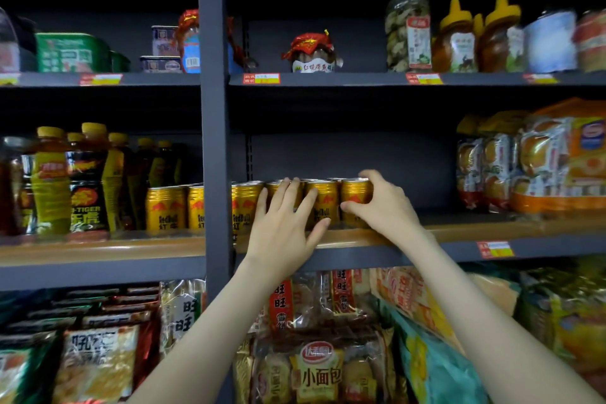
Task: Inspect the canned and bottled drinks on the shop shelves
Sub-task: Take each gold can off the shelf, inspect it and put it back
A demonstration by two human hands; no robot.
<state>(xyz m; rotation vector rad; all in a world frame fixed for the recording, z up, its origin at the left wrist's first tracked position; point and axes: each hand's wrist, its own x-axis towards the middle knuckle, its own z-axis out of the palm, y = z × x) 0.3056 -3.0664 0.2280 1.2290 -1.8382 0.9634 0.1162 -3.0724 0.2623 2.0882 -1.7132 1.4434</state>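
Since the gold cans (246,207) stood packed in a tight row on the middle shelf (98,248), running past both sides of the grey post (213,141), the person seemed to be checking the stretch just right of the post. The left hand (285,226) lay against the fronts of the cans nearest the post, fingers straight and spread, gripping nothing. I judged it was steadying them so none tipped.

The right hand (380,203), further right of the post, had its thumb and fingers curled round the end can (355,197). That was probably the one chosen because it had free room beside it and could be turned or drawn out. The can appeared to sit on the shelf, not lifted.

Left of the post, more cans gave way to yellow-capped bottles (88,180), which no hand touched. Well right of the post stood orange snack packs (541,161), apart from the end can. Above and right of the post sat a red-topped jar (313,52), and below it lay bags of biscuits (318,367).

The shelf's raised wooden lip ran in front of the cans, and it would likely catch a base that was dragged forward instead of lifted.
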